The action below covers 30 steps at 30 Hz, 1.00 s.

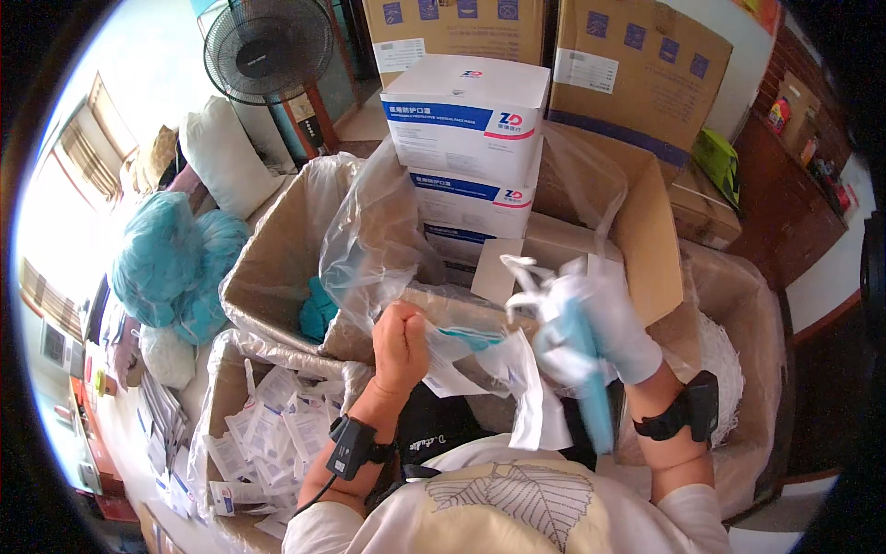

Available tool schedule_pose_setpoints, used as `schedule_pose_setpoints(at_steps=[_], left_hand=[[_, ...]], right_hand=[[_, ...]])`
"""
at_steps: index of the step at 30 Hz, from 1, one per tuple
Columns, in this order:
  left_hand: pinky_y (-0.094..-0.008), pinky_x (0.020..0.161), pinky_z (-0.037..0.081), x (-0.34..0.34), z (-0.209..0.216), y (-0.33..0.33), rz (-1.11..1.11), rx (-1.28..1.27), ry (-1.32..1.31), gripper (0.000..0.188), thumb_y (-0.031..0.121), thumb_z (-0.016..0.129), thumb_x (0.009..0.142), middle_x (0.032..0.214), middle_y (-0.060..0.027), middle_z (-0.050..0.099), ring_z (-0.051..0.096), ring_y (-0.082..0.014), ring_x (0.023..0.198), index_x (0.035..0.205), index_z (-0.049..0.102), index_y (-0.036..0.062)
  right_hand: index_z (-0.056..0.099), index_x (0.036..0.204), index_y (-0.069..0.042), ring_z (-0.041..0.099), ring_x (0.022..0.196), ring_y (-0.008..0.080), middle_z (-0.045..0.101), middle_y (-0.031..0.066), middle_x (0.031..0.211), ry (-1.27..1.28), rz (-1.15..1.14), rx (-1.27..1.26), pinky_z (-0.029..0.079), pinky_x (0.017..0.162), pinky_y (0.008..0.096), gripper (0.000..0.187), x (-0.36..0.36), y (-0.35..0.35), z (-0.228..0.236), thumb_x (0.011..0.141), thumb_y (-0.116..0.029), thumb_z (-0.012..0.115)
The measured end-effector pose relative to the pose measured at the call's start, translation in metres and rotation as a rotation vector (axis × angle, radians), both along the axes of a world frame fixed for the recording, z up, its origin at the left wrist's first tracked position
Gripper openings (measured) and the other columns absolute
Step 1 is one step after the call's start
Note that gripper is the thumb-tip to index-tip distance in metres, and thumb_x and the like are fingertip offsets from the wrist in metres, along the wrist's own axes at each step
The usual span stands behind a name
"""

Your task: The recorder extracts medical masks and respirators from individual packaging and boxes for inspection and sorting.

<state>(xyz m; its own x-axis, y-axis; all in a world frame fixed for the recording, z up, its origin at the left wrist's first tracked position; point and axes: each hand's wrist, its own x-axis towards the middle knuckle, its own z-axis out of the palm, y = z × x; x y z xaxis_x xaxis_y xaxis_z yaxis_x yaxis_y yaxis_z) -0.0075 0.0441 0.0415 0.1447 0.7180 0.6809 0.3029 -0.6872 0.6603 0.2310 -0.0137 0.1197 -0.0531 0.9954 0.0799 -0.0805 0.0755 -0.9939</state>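
My left hand (400,346) is bare and closed in a fist, gripping the edge of a clear and white pouch (535,406). The pouch hangs to the right of the fist, over my lap, and a strip of teal shows at its upper edge. My right hand (620,323) wears a white glove and is smeared by motion. It is closed round a light-blue face mask (588,388) with white ear loops (526,282) that stick out to the left. The mask is blurred, and whether it is one or more I cannot tell.
Before me an open, plastic-lined carton (651,249) holds stacked white boxes (466,115). At lower left a carton (217,411) contains many white packets (286,429). Blue bundles (157,258) in clear bags lie farther left. A fan (263,55) stands behind; another lined carton (761,369) is at right.
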Motion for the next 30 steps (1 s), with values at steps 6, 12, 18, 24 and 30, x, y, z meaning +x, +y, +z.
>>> schedule_pose_setpoints(at_steps=[6, 12, 18, 24, 30], left_hand=[[-0.0347, 0.053, 0.041, 0.004, 0.013, -0.005, -0.154, 0.194, 0.178, 0.005, 0.001, 0.053, 0.073, 0.069, -0.0109, 0.053, 0.051, -0.0284, 0.060, 0.075, 0.048, 0.0012], [-0.0354, 0.053, 0.041, 0.008, 0.009, -0.013, -0.229, 0.189, 0.199, 0.007, 0.002, 0.055, 0.070, 0.068, -0.0109, 0.053, 0.051, -0.0290, 0.060, 0.074, 0.049, 0.0017], [-0.0375, 0.056, 0.042, -0.006, -0.002, -0.013, 0.109, -0.060, 0.207, 0.006, 0.008, 0.052, 0.078, 0.068, -0.0161, 0.052, 0.051, -0.0344, 0.061, 0.078, 0.051, 0.0018], [-0.0327, 0.061, 0.038, -0.127, -0.031, 0.002, 0.658, 0.023, 0.106, 0.026, 0.021, 0.037, 0.092, 0.070, -0.0118, 0.049, 0.045, -0.0196, 0.065, 0.082, 0.050, 0.0018], [-0.0374, 0.087, 0.037, -0.276, -0.024, -0.051, 1.164, -0.250, 0.519, 0.028, 0.020, 0.045, 0.088, 0.103, -0.0184, 0.052, 0.049, -0.0301, 0.097, 0.105, 0.050, -0.0028]], right_hand=[[0.057, 0.095, -0.011, 0.058, 0.067, 0.0328, 0.059, 0.0164, 0.072, -0.970, 0.338, 0.286, 0.047, 0.057, 0.0367, 0.019, -0.036, -0.003, 0.009, 0.079, -0.021, 0.056], [0.056, 0.099, -0.011, 0.058, 0.065, 0.0326, 0.059, 0.0158, 0.071, -1.054, 0.218, 0.494, 0.047, 0.056, 0.0382, 0.027, -0.046, 0.001, -0.013, 0.076, -0.024, 0.058], [0.059, 0.085, -0.010, 0.059, 0.062, 0.0306, 0.060, 0.0148, 0.076, -0.882, 0.246, 0.463, 0.046, 0.055, 0.0398, 0.017, -0.053, 0.000, -0.027, 0.079, -0.024, 0.052], [0.050, 0.103, -0.008, 0.055, 0.072, 0.0155, 0.056, 0.0061, 0.089, -0.160, -0.362, 0.194, 0.047, 0.061, 0.0287, 0.023, 0.026, 0.012, -0.040, 0.087, -0.025, 0.048], [0.037, 0.121, -0.006, 0.057, 0.091, 0.0157, 0.052, 0.0085, 0.112, 0.493, -0.275, -0.053, 0.051, 0.071, 0.0255, 0.043, 0.042, 0.000, -0.053, 0.087, -0.028, 0.050]])
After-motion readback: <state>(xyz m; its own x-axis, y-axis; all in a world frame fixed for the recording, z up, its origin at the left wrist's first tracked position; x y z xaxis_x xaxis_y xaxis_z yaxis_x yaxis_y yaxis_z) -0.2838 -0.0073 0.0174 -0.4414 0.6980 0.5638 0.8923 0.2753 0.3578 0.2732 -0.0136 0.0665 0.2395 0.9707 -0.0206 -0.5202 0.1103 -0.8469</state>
